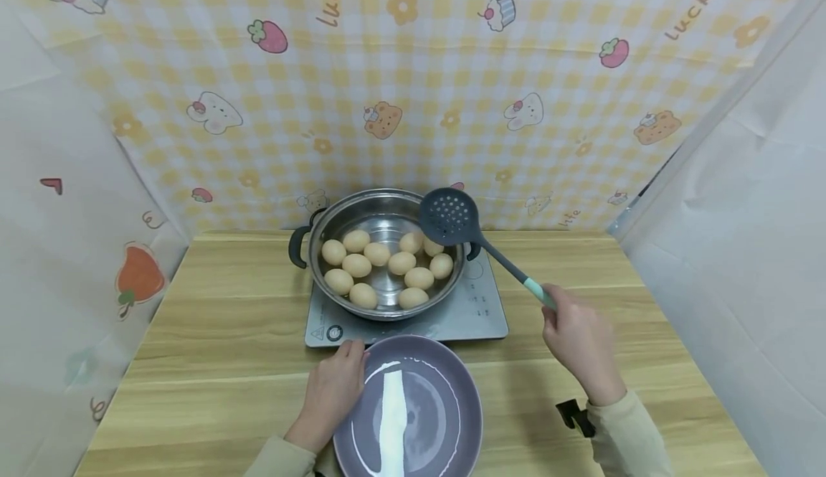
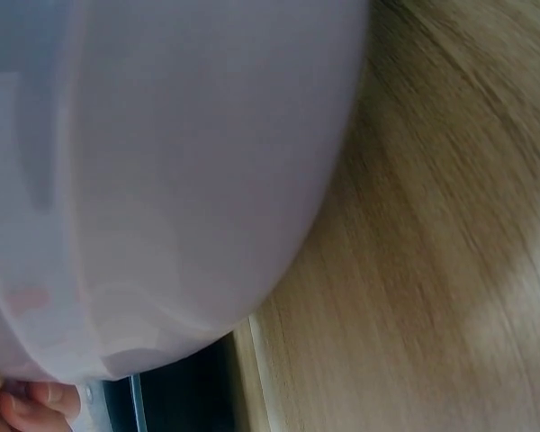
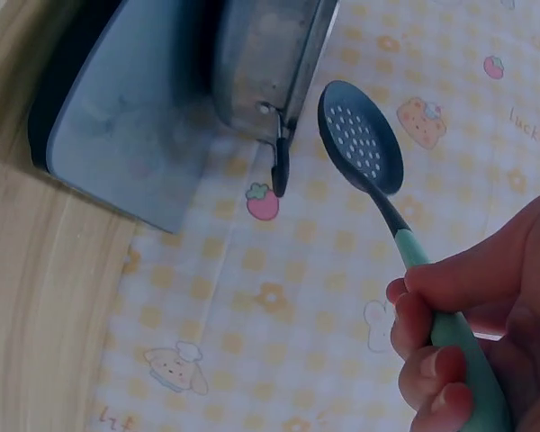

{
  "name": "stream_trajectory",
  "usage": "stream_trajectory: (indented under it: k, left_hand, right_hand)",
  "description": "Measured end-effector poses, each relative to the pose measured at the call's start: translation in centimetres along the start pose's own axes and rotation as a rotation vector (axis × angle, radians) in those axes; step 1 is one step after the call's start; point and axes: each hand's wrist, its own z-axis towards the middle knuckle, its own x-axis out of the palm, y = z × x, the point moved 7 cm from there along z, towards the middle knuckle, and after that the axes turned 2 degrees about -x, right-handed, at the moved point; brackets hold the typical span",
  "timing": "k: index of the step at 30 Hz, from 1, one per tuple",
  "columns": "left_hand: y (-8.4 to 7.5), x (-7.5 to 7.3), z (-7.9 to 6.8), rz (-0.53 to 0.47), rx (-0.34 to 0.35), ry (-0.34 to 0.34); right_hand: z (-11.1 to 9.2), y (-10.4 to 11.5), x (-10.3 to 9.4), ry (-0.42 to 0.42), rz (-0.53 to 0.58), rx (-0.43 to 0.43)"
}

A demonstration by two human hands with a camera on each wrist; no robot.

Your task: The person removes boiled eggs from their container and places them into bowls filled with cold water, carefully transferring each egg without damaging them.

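My right hand (image 1: 581, 341) grips the mint-green handle (image 3: 445, 333) of a dark grey slotted skimmer (image 1: 449, 216). The skimmer's holed head is over the right back rim of a steel pot (image 1: 386, 220). Several light-brown eggs (image 1: 357, 266) lie inside that pot. On the near side, my left hand (image 1: 333, 391) holds a round purple plate (image 1: 445, 419) at its left rim, fingers curled over the edge. The plate's pale outer side (image 2: 198, 180) fills much of the left wrist view, with fingertips (image 2: 45, 405) at its rim in the lower corner.
The pot stands on a grey induction cooker (image 1: 477, 319), its black side handle (image 1: 297, 247) sticking out to the left. Under everything is a wood-grain table (image 1: 219, 362). A yellow checked cloth (image 1: 387, 68) hangs behind, and white sheets (image 1: 742, 247) border both sides.
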Motion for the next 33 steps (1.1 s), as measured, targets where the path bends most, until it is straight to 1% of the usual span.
stream_trajectory:
  k: [4, 8, 12, 17, 23, 33]
  left_hand:
    - [-0.1, 0.0, 0.0, 0.0, 0.003, 0.002]
    - [-0.1, 0.0, -0.1, -0.001, 0.008, -0.011]
    - [-0.1, 0.0, -0.1, 0.004, 0.011, -0.018]
    - [0.0, 0.1, -0.1, 0.002, 0.003, -0.003]
    - [0.1, 0.1, -0.1, -0.001, -0.014, 0.019]
    - [0.1, 0.1, -0.1, 0.006, -0.015, 0.027]
  right_hand:
    - [0.2, 0.5, 0.5, -0.02, -0.012, -0.019]
    - [0.3, 1.2, 0.8, -0.041, -0.024, -0.041]
    - [0.5, 1.7, 1.2, -0.04, -0.022, -0.051]
    - [0.6, 2.2, 1.6, -0.036, -0.034, -0.065]
    - [0.6, 2.7, 1.9, -0.031, -0.047, -0.105]
    - [0.6, 4.0, 2.1, -0.03, -0.039, -0.171]
